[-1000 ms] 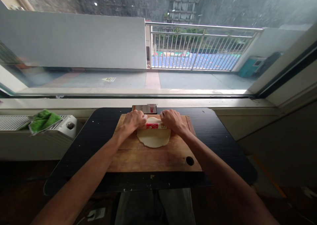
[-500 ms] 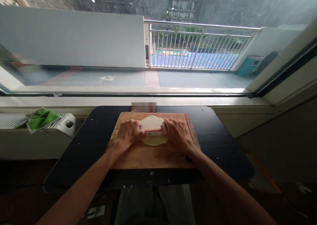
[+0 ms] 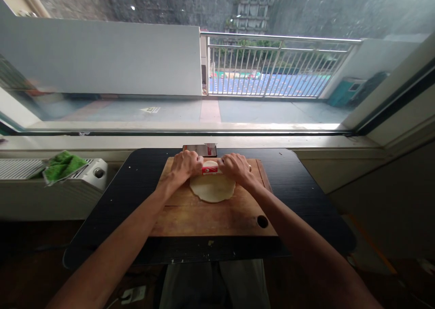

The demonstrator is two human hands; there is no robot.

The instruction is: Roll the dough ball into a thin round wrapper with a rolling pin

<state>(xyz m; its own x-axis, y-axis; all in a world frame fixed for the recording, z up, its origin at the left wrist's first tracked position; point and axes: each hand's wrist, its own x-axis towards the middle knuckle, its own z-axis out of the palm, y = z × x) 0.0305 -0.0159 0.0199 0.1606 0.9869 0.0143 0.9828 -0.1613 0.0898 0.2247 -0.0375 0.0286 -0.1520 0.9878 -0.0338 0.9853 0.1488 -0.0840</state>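
Observation:
A thin, pale round of dough (image 3: 212, 189) with an uneven edge lies flat on a wooden cutting board (image 3: 207, 220). Across the dough's far part lies a rolling pin (image 3: 210, 169) with a red and white label showing between my hands. My left hand (image 3: 189, 165) is closed round its left part, and my right hand (image 3: 235, 166) is closed round its right part. A pale tip of the pin pokes out beside the right hand. Most of the pin is hidden under my fingers.
The board rests on a black table (image 3: 117, 209). Behind it a flat, reddish-edged phone-like object (image 3: 193, 150) lies at the table's far edge. A green cloth (image 3: 64, 166) hangs over a white radiator (image 3: 97, 168) at left. A window and sill (image 3: 152, 141) stand beyond.
Both hands have pushed the rolling pin away from me, from the dough's middle to its far part. More of the near dough now shows. The view has shifted slightly.

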